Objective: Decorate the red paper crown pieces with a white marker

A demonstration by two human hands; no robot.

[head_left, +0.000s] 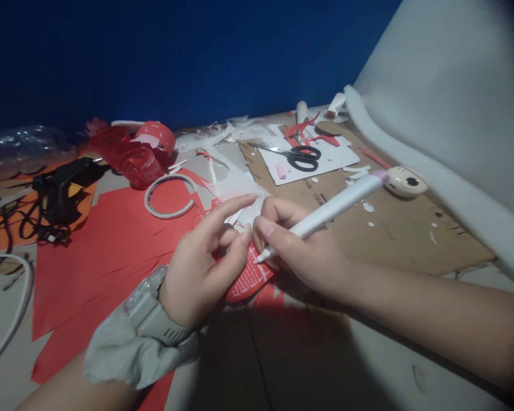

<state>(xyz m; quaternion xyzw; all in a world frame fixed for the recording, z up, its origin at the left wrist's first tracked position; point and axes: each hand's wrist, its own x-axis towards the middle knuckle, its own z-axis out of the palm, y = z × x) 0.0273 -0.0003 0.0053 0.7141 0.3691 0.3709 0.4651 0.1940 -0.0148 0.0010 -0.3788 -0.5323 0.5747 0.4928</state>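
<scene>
My right hand point(314, 251) grips a white marker point(336, 204) with a pinkish end, its tip down on a rounded red paper piece point(243, 284). Rows of small white marks and crossing white lines cover that piece. My left hand point(199, 268), with a watch and a grey scrunchie at the wrist, steadies the piece from the left; the thumb is bent against it and the index finger stretches over its far side. Part of the piece is hidden behind my fingers.
Red paper sheets point(107, 245), a tape roll point(170, 196) and a black glue gun point(64, 188) lie left. Red cups or rolls point(141, 162) stand behind. Black-handled scissors point(302, 157) rest on white paper over cardboard point(394, 234). A cream rounded device point(406, 182) sits right.
</scene>
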